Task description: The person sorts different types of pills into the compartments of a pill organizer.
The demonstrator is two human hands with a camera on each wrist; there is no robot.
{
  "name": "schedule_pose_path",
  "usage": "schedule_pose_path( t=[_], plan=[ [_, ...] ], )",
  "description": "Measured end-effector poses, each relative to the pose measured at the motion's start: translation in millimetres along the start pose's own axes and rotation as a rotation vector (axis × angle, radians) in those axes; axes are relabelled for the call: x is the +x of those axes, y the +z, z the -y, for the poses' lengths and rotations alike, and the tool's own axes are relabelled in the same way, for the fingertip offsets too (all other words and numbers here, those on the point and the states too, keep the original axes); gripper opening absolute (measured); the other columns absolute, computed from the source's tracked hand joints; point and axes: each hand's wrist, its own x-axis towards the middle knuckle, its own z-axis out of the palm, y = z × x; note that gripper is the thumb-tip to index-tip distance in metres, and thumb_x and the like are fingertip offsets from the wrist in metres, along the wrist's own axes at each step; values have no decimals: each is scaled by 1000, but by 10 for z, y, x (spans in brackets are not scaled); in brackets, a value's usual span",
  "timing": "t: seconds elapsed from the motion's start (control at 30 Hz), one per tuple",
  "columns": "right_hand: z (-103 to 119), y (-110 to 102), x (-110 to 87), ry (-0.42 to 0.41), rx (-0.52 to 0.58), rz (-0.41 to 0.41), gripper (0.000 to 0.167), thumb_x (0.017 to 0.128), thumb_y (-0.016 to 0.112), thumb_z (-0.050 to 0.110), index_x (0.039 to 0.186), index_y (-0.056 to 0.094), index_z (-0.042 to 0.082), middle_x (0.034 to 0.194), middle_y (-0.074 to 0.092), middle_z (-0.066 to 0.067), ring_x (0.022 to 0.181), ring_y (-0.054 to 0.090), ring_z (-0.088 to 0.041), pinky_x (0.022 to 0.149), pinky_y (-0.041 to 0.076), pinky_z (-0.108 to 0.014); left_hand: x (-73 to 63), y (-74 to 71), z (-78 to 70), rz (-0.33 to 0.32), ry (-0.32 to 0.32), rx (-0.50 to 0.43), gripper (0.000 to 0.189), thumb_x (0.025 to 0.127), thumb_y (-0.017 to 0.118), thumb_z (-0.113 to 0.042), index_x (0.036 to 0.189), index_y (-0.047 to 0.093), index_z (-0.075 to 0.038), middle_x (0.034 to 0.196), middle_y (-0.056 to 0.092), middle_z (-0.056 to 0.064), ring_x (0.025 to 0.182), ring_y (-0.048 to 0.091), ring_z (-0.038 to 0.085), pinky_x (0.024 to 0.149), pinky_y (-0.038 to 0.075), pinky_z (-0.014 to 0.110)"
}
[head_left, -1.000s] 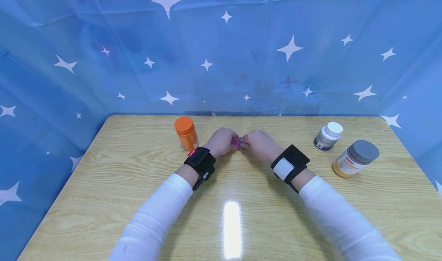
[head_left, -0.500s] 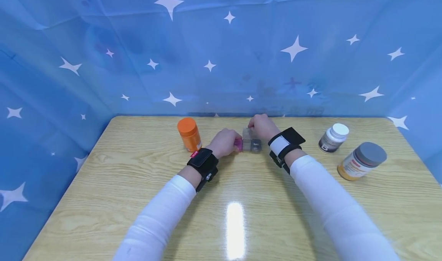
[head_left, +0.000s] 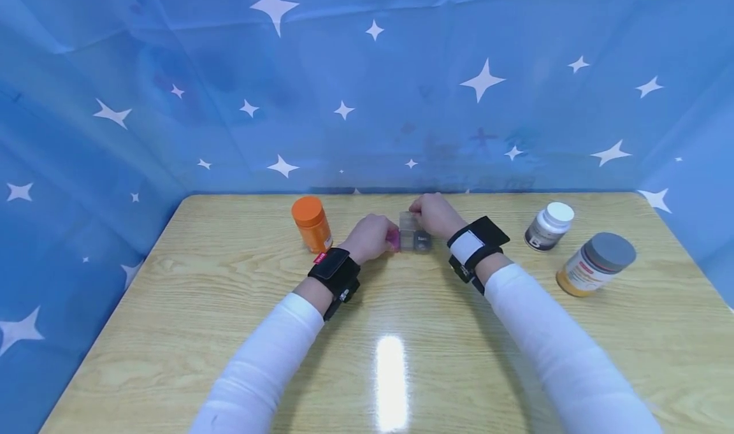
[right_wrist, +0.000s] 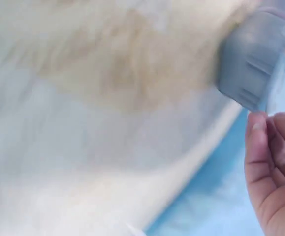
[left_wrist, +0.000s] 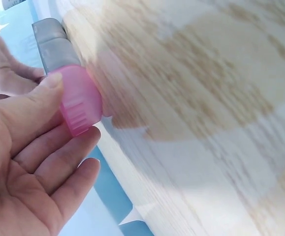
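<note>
A small pill box (head_left: 422, 241) with a grey end and a pink end (left_wrist: 80, 101) sits between the two hands near the table's far side. My left hand (head_left: 369, 238) pinches the pink end between thumb and fingers; in the left wrist view, the left hand's other fingers (left_wrist: 78, 184) are loosely bent below it. At the grey part (right_wrist: 253, 59), my right hand (head_left: 438, 215) pinches the far edge with thumb and forefinger. A translucent flap (head_left: 408, 220) stands out from the box by the right fingers. The compartments' contents cannot be made out.
An orange bottle (head_left: 312, 225) stands just left of the left hand. To the right are a white-capped bottle (head_left: 548, 226) and a larger grey-capped jar (head_left: 596, 264). A blue star-patterned cloth (head_left: 401, 102) hangs behind the wooden table (head_left: 229, 332).
My right hand has shifted from the box's near side to its far right, uncovering the grey part and the translucent flap. The left hand keeps its pinch on the pink end.
</note>
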Motion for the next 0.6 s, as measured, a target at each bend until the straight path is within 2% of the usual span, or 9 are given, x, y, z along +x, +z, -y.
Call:
schedule_pose_path(
  t=[0.1, 0.17, 0.27, 0.37, 0.5, 0.57, 0.6],
  plan=[
    [44, -127, -123, -68, 11, -74, 28, 89, 48, 1, 110, 65, -3, 97, 69, -19, 63, 54, -21, 69, 48, -33, -13, -3, 3, -1, -6, -7, 7, 82, 67, -10, 76, 69, -11, 74, 66, 0, 71, 53, 13, 69, 43, 24],
    [76, -242, -254, -106, 28, -136, 28, 89, 49, 1, 112, 64, -3, 94, 69, -19, 60, 51, -19, 68, 48, -33, -20, -5, 6, -1, -11, -9, 7, 82, 67, -9, 76, 69, -11, 75, 68, 0, 73, 55, 13, 72, 45, 25],
    [108, -432, -540, -119, 45, -210, 27, 91, 52, 5, 114, 62, -3, 94, 68, -18, 74, 62, -22, 73, 52, -37, -23, 0, 8, -8, -10, -4, 7, 82, 67, -7, 76, 68, -10, 75, 68, 1, 73, 55, 13, 71, 44, 26],
    [93, -587, -891, -102, 53, -282, 29, 92, 52, 8, 118, 60, -2, 102, 67, -19, 88, 64, -28, 75, 53, -42, -20, 10, 2, -11, -5, -6, 6, 82, 67, -8, 76, 68, -10, 75, 67, 1, 72, 53, 13, 70, 43, 25],
    [16, -693, -1322, -154, 15, -506, 26, 86, 60, 3, 111, 64, -2, 98, 68, -18, 83, 65, -28, 68, 51, -39, -14, 24, -3, -3, -24, -18, 5, 82, 68, -10, 77, 68, -10, 75, 64, 0, 72, 51, 14, 70, 42, 24],
    [-31, -712, -1497, -195, -15, -644, 25, 80, 65, -2, 105, 67, -2, 93, 70, -17, 77, 64, -25, 65, 50, -29, -15, 28, -2, 0, -32, -23, 3, 83, 68, -11, 80, 68, -9, 77, 65, 3, 75, 53, 16, 72, 44, 26],
    [-55, -715, -1579, -211, -25, -706, 25, 77, 66, -4, 102, 67, -2, 90, 70, -17, 75, 64, -23, 64, 49, -22, -21, 32, 0, -3, -36, -23, 6, 82, 68, -11, 87, 69, -7, 83, 67, 4, 79, 55, 17, 75, 46, 27]
  ],
)
